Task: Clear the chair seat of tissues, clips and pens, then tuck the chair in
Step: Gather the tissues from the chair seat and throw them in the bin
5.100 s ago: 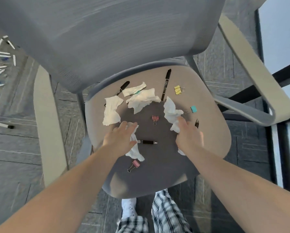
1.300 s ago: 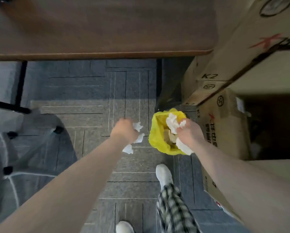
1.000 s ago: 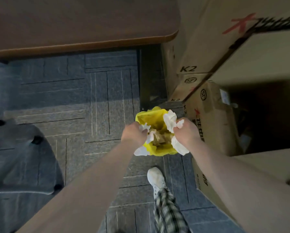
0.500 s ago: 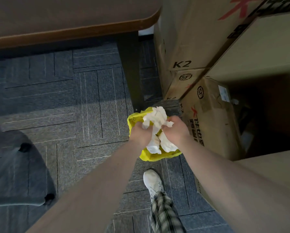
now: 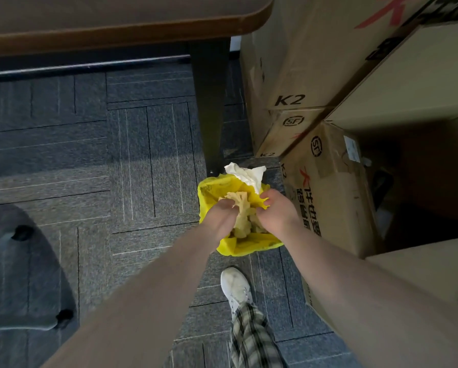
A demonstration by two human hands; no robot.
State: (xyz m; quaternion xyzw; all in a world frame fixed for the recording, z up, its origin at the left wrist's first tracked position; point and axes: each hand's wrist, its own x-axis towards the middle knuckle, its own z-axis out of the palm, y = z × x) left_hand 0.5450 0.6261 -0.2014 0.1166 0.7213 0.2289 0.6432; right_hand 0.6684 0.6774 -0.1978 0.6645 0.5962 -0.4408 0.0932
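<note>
Both hands, left point(image 5: 221, 219) and right point(image 5: 274, 215), press crumpled tissues point(image 5: 242, 211) between them into yellow bag point(image 5: 249, 241); box point(image 5: 286, 75) beside reads "K2".

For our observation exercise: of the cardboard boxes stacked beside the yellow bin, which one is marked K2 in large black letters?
The tall upper box, nearest the desk leg. The boxes below it show round SF logos, with any K2 only in small print.

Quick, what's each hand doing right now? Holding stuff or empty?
Left hand: closed on crumpled tissues, pushing them into the yellow bin bag.
Right hand: closed on the same tissues.
</note>
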